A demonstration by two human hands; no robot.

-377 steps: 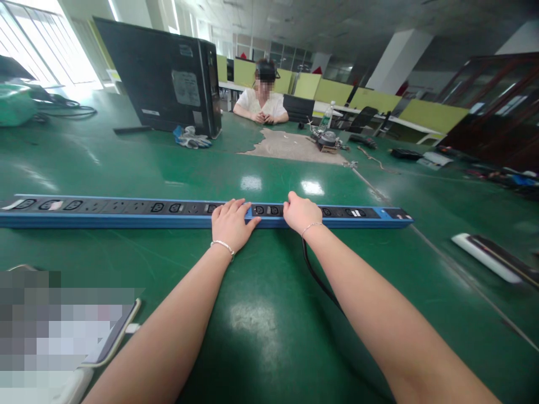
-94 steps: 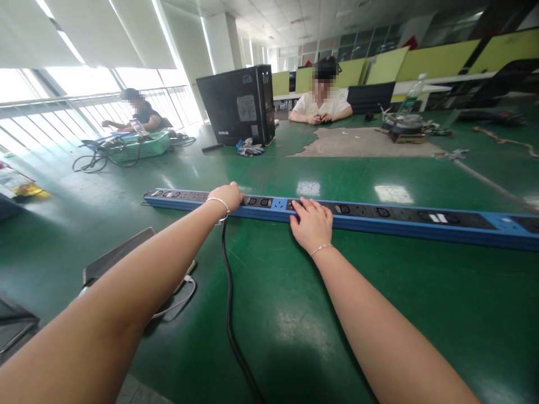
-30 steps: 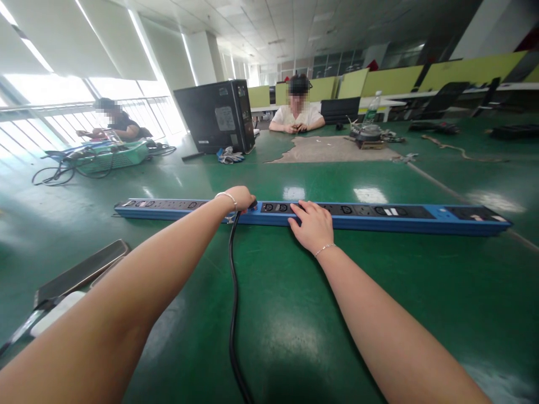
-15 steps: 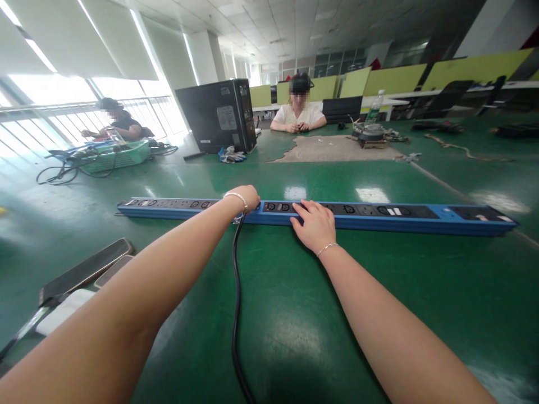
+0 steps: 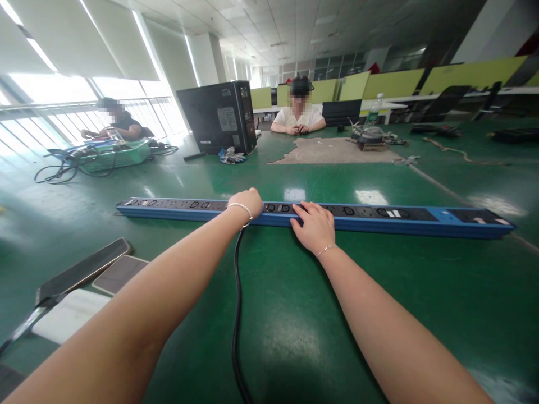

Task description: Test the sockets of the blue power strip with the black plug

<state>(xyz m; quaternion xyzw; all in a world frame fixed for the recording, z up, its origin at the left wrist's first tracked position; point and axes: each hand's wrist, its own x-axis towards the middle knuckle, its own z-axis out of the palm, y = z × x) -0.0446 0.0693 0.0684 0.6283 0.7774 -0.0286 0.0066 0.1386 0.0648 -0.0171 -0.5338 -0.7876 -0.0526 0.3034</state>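
Observation:
A long blue power strip [image 5: 379, 224] with black sockets along its top lies crosswise in front of me. My left hand [image 5: 247, 203] is closed over its middle, around the upper end of a black power cord [image 5: 237, 280]. The plug end is hidden inside that fist. Just right of it, my right hand [image 5: 314, 224] grips the strip, fingers laid across the top to the far edge and thumb against the front side. From my left hand the cord hangs down over the green tabletop [image 5: 278, 314] toward me.
At the left lie a dark flat phone-like slab [image 5: 84, 272], a second flat one [image 5: 120, 274] and a white block [image 5: 71, 314]. Farther back stand a black computer tower [image 5: 214, 118], gloves [image 5: 232, 156] and a green basket [image 5: 113, 157]. Two people sit beyond.
My left hand has turned slightly, its wrist lifting and shifting a little to the right with the cord. The right hand stays on the power strip.

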